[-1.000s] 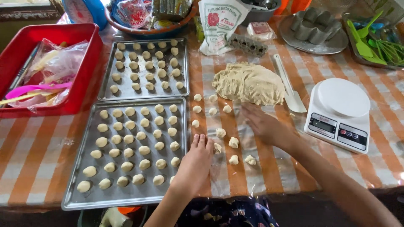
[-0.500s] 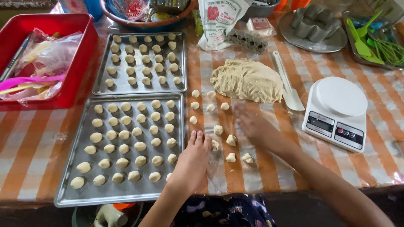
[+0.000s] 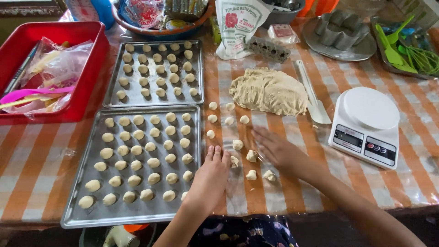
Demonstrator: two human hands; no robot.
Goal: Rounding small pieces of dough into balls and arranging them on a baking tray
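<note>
Orange-and-white checked cloth under clear plastic covers the table [image 3: 41,174], which keeps the dough off the fabric. Far left of the hands sits a red tub [image 3: 93,68] of tools. Just left of the left hand [image 3: 211,176] lie two trays: the near tray [image 3: 80,215] with balls in rows, spaced so they do not stick, and the far tray [image 3: 197,91] behind it. That hand lies flat, fingers together, palm pressed down on the table, grasping nothing visible; a ball may be under it. Between the hands lie rough dough pieces [image 3: 251,156]. The right hand [image 3: 279,151] rests loosely open beside them. Beyond it sits the dough lump [image 3: 270,91], then a white scale [image 3: 368,123] to its right. Against the earlier frames, both hands have barely shifted.
</note>
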